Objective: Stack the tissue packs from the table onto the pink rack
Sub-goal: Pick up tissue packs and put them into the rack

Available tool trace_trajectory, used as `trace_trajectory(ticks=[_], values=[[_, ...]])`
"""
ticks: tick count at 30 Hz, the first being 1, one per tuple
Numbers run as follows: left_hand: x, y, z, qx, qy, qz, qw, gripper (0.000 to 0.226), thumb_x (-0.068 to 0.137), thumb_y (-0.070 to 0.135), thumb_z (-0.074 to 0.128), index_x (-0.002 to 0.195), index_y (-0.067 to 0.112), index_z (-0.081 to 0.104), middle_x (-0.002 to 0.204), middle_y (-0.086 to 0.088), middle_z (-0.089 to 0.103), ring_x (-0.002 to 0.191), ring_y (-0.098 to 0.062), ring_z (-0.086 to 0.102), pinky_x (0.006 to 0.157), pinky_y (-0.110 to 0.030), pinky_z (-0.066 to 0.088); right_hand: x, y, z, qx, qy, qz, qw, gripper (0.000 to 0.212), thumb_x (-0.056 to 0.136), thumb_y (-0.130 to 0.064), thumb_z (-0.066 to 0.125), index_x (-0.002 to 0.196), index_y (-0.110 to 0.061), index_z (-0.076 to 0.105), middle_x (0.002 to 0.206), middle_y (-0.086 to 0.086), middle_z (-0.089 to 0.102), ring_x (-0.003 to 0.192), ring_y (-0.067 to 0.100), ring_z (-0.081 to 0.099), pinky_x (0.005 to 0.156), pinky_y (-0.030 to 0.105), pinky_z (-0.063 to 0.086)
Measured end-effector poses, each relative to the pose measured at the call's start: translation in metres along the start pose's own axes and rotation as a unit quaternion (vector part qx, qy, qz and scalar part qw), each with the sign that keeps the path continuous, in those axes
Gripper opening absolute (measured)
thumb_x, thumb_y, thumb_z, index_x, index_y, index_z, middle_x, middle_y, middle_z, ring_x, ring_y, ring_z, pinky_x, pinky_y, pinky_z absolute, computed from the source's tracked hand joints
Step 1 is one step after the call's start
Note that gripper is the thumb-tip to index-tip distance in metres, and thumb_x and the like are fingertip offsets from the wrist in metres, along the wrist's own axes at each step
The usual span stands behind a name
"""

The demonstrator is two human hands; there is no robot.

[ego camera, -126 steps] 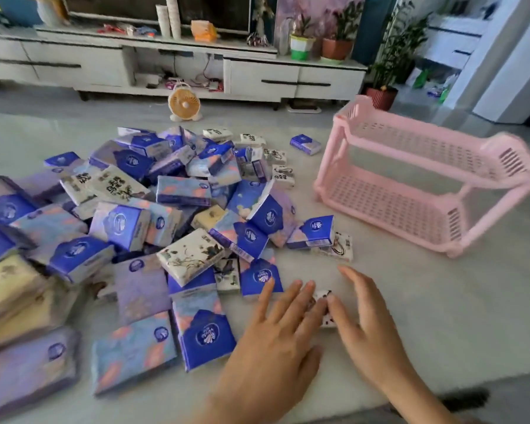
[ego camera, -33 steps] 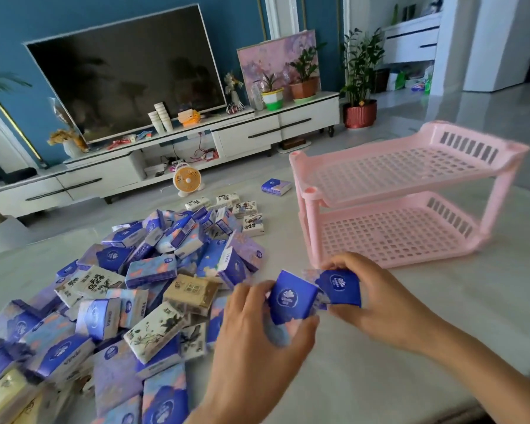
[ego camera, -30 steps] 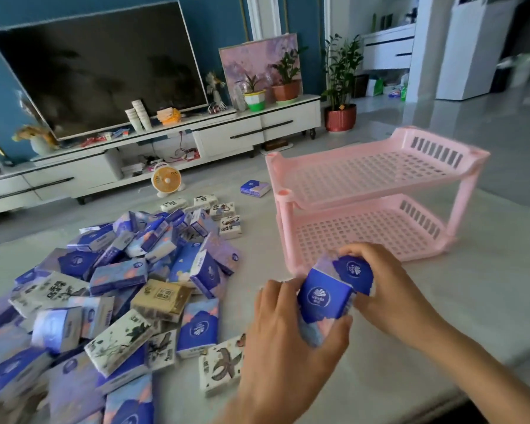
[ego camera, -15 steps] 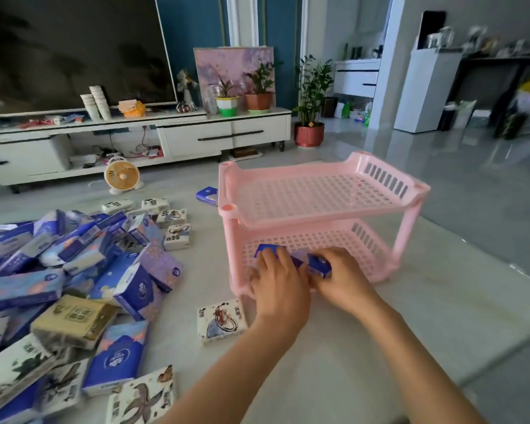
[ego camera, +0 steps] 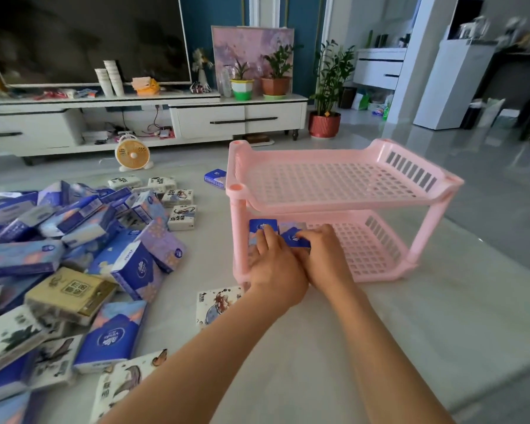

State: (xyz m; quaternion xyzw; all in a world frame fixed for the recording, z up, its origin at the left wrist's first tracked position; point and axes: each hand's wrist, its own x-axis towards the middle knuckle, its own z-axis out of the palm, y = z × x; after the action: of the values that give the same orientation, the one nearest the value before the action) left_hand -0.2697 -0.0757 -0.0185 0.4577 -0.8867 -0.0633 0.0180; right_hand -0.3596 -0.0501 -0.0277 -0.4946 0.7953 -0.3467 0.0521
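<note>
The pink two-tier rack (ego camera: 318,206) stands on the pale table (ego camera: 395,338), right of centre. Both my hands reach into the left end of its lower shelf. My left hand (ego camera: 274,264) lies with its fingers stretched over a blue tissue pack (ego camera: 262,224) that rests on that shelf. Close beside it, my right hand (ego camera: 325,255) curls its fingers on a second blue tissue pack (ego camera: 291,238). The top shelf holds nothing. A big heap of tissue packs (ego camera: 74,240), blue, purple, white and one tan, covers the table's left side.
A white printed pack (ego camera: 218,304) lies just in front of the rack's left leg, under my left wrist. One blue pack (ego camera: 215,179) sits behind the rack. Beyond the table are a small orange fan (ego camera: 132,154), a white TV cabinet and potted plants.
Over four seconds my hands picked up two blue packs from the table and carried them to the rack. Since half a second ago the packs have gone deeper onto the lower shelf.
</note>
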Motion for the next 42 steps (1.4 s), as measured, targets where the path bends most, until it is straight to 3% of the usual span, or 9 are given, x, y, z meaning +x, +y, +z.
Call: trace_trajectory(ticks=[5, 11, 15, 23, 27, 31, 34, 37, 42], values=[[-0.007, 0.005, -0.006, -0.096, 0.051, -0.05, 0.993, 0.059, 0.09, 0.025, 0.042, 0.141, 0.011, 0.016, 0.139, -0.013, 0.02, 0.138, -0.03, 0.013, 0.106, -0.043, 0.027, 0.009, 0.0, 0.007, 0.033, 0.012, 0.031, 0.999, 0.032, 0.092, -0.01, 0.049, 0.122, -0.008, 0.061, 0.119, 0.018, 0.048, 0.111, 0.031, 0.05, 0.098, 0.037, 0.038], [-0.005, 0.0, 0.001, -0.159, 0.035, 0.007, 0.987, 0.064, 0.088, 0.011, 0.039, 0.142, 0.001, 0.006, 0.148, -0.014, 0.012, 0.142, -0.028, -0.008, 0.116, -0.038, 0.009, 0.014, 0.002, 0.001, 0.005, 0.044, 0.05, 0.998, 0.032, 0.088, 0.002, 0.042, 0.117, -0.002, 0.056, 0.118, 0.019, 0.052, 0.107, 0.032, 0.051, 0.088, 0.03, 0.037], [-0.005, 0.0, 0.003, -0.133, 0.012, 0.012, 0.991, 0.068, 0.093, 0.018, 0.035, 0.145, 0.002, -0.004, 0.156, -0.01, -0.006, 0.142, -0.026, -0.016, 0.115, -0.04, -0.008, 0.014, 0.003, 0.003, -0.013, 0.017, 0.024, 0.999, 0.037, 0.088, 0.002, 0.043, 0.123, -0.004, 0.055, 0.125, 0.018, 0.052, 0.115, 0.032, 0.049, 0.097, 0.031, 0.037], [-0.012, 0.001, 0.003, -0.105, 0.085, 0.043, 0.99, 0.064, 0.094, 0.02, 0.036, 0.146, 0.002, 0.002, 0.155, -0.014, -0.01, 0.142, -0.025, -0.017, 0.116, -0.036, -0.007, 0.0, -0.002, -0.004, -0.126, -0.012, 0.008, 0.992, 0.054, 0.092, -0.009, 0.04, 0.144, -0.014, 0.026, 0.147, 0.007, 0.032, 0.128, 0.031, 0.035, 0.1, 0.036, 0.03], [-0.049, -0.002, -0.008, -0.211, 0.13, 0.113, 0.962, 0.058, 0.086, -0.002, 0.033, 0.143, 0.006, 0.023, 0.155, -0.007, 0.011, 0.144, -0.019, -0.001, 0.115, -0.029, 0.002, -0.02, -0.026, -0.012, 0.008, 0.146, 0.012, 0.989, 0.029, 0.087, -0.006, 0.046, 0.112, -0.006, 0.06, 0.113, 0.014, 0.061, 0.107, 0.031, 0.053, 0.085, 0.035, 0.037], [-0.112, -0.041, -0.021, -0.285, 0.188, 0.174, 0.924, 0.057, 0.069, 0.011, 0.024, 0.117, 0.006, 0.056, 0.126, -0.008, 0.055, 0.127, -0.016, 0.038, 0.111, -0.031, 0.026, -0.078, -0.075, 0.003, 0.19, 0.308, -0.087, 0.928, 0.023, 0.08, -0.016, 0.039, 0.071, -0.007, 0.058, 0.071, 0.004, 0.06, 0.065, 0.017, 0.053, 0.058, 0.028, 0.04], [-0.154, -0.1, -0.031, -0.251, 0.217, 0.159, 0.93, 0.05, 0.07, 0.007, 0.026, 0.105, 0.023, 0.058, 0.123, 0.001, 0.059, 0.128, -0.012, 0.039, 0.109, -0.024, 0.029, -0.114, -0.108, 0.01, 0.196, 0.234, -0.275, 0.912, 0.02, 0.083, -0.008, 0.042, 0.067, -0.005, 0.055, 0.065, 0.003, 0.054, 0.059, 0.016, 0.048, 0.052, 0.028, 0.04], [-0.177, -0.16, -0.038, -0.181, 0.243, 0.094, 0.948, 0.041, 0.076, 0.008, 0.031, 0.098, 0.022, 0.062, 0.119, 0.002, 0.061, 0.122, -0.016, 0.047, 0.099, -0.032, 0.042, -0.126, -0.134, 0.024, 0.099, 0.129, -0.421, 0.892, 0.014, 0.08, -0.008, 0.044, 0.077, -0.008, 0.058, 0.071, 0.005, 0.056, 0.065, 0.018, 0.049, 0.055, 0.027, 0.036], [-0.187, -0.211, -0.054, -0.113, 0.232, -0.017, 0.966, 0.028, 0.087, 0.003, 0.049, 0.104, 0.016, 0.066, 0.123, -0.001, 0.057, 0.119, -0.023, 0.05, 0.097, -0.03, 0.038, -0.122, -0.162, 0.061, 0.131, -0.061, -0.264, 0.954, 0.036, 0.088, -0.02, 0.056, 0.122, -0.012, 0.048, 0.118, 0.005, 0.048, 0.109, 0.021, 0.048, 0.092, 0.033, 0.043]])
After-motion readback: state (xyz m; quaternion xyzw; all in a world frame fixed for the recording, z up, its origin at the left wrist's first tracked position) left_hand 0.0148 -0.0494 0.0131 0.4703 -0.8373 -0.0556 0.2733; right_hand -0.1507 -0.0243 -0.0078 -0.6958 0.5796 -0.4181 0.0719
